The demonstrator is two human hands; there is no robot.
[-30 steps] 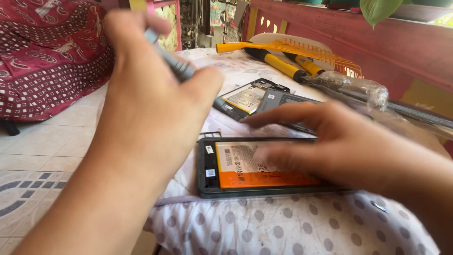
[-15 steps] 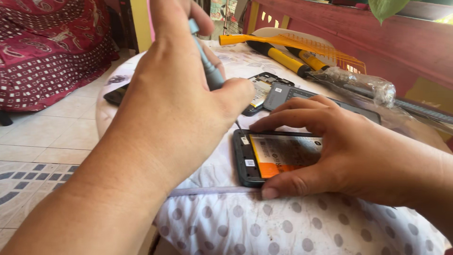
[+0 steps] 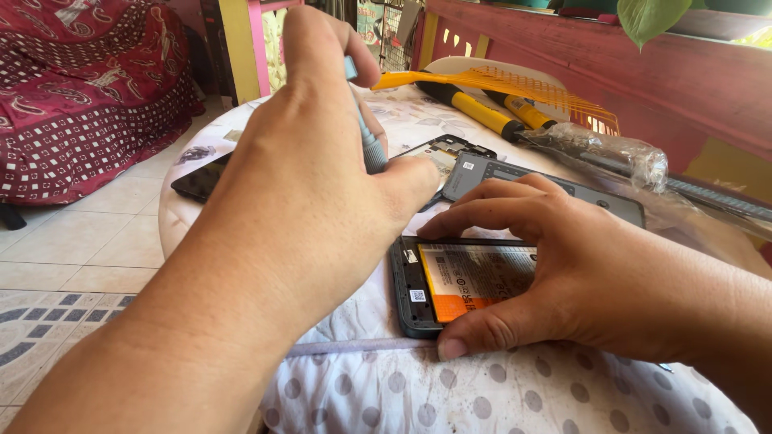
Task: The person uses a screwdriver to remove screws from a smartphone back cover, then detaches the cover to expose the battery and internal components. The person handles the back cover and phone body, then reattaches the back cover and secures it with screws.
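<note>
Left hand [image 3: 322,185]: raised in the near left of the scene, fingers curled and pinched around a slim grey-blue screwdriver [image 3: 368,133]; the tool runs between thumb and forefinger, its tip hidden behind the thumb.

Right hand [image 3: 579,273]: lying flat over an opened black smartphone with exposed orange-and-white battery [image 3: 462,281], fingers spread, fingertips on the far edge of the frame, thumb pressed against the near edge.

Opened smartphone: back cover off, lying on a white cushion cover with grey dots [image 3: 450,394], near centre, partly covered by the right hand.

Grey detached phone back cover [image 3: 547,181]: just beyond the right hand, flat on the cloth.

Second opened phone frame, dark [image 3: 442,153]: far side of the left thumb, beside the grey cover.

Black phone with glossy screen [image 3: 201,178]: left edge of the surface, partly hidden by the left hand.

Yellow-and-black handled tools [image 3: 482,112]: far centre, lying side by side at a slant.

Orange mesh swatter head [image 3: 523,88]: over the tools, far centre.

Clear plastic wrap bundle [image 3: 611,153]: far right.

Red patterned fabric [image 3: 88,88]: far left, above tiled floor [image 3: 72,241].
</note>
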